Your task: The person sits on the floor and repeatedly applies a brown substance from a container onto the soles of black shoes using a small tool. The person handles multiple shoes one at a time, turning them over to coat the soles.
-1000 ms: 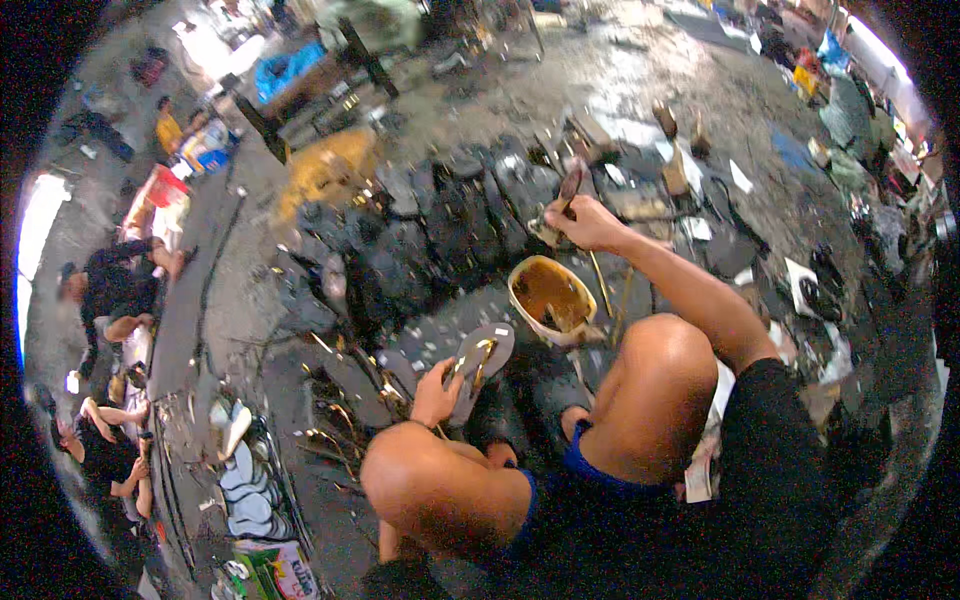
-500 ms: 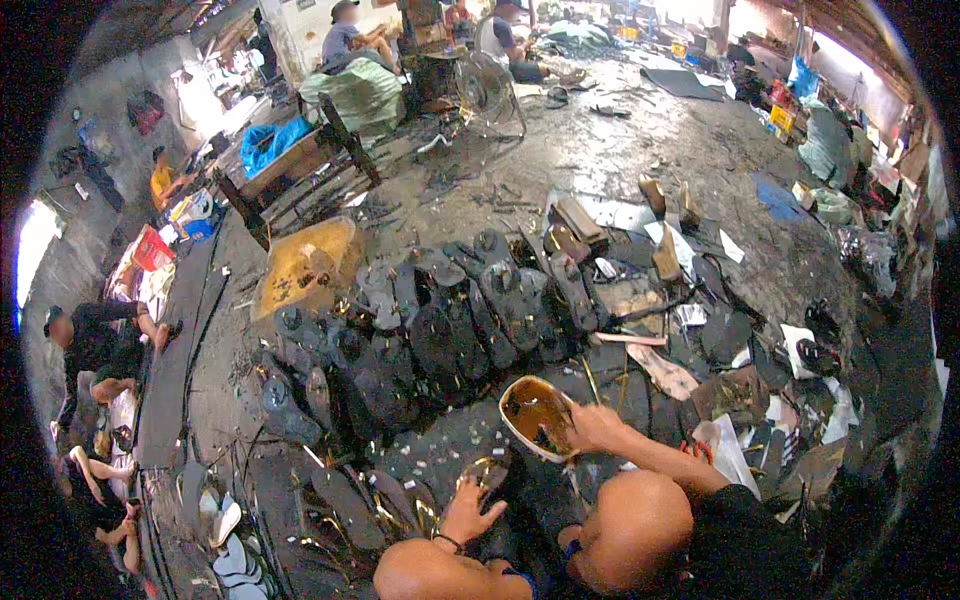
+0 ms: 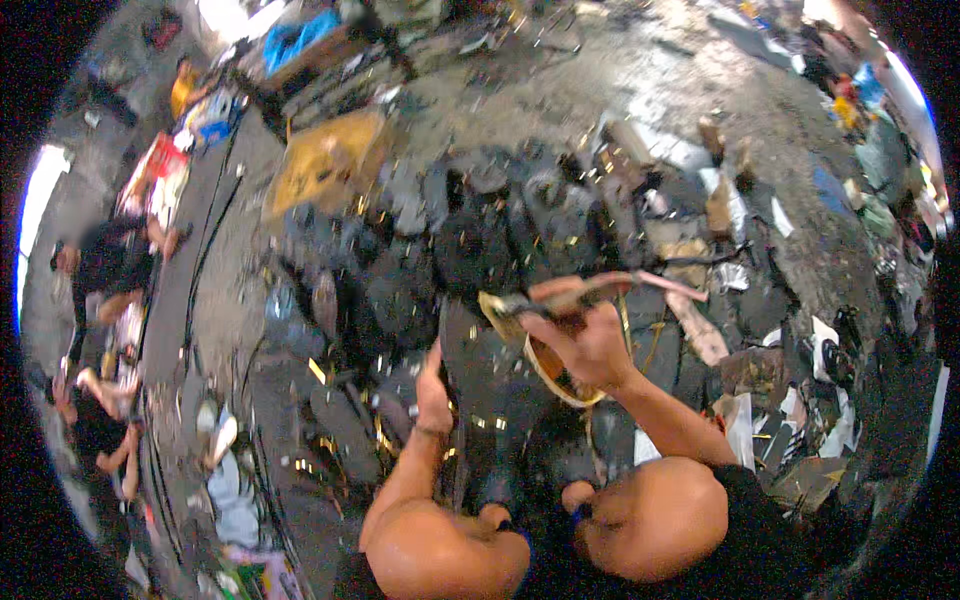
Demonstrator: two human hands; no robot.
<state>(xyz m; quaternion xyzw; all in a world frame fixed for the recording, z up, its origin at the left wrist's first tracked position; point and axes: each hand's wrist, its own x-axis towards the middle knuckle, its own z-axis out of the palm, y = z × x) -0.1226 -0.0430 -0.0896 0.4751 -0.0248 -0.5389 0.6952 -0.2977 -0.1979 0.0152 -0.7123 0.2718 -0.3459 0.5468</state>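
Note:
My right hand [image 3: 590, 345] grips a brush [image 3: 500, 312] with a pale, broad tip and a long pinkish handle running off to the right. Just beneath that hand is a rounded container [image 3: 572, 392] with brown, glue-like stuff inside; my hand covers part of it. To the left, my left hand [image 3: 433, 397] is at the edge of a dark, flat shoe sole [image 3: 462, 345] and seems to hold it along its left side; blur hides the fingertips. The brush tip is close to the sole's right side, and I cannot tell whether they touch.
Rows of dark soles [image 3: 390, 290] lie ahead of me. Behind them is a yellowish-brown board [image 3: 325, 165]. Scraps and a pinkish sole-shaped piece [image 3: 697, 328] lie to the right. Another person [image 3: 110, 260] sits at the far left.
My right hand has left the container's rim and now holds the brush above it. My left hand has risen from low down to the dark sole. The view has tilted downward.

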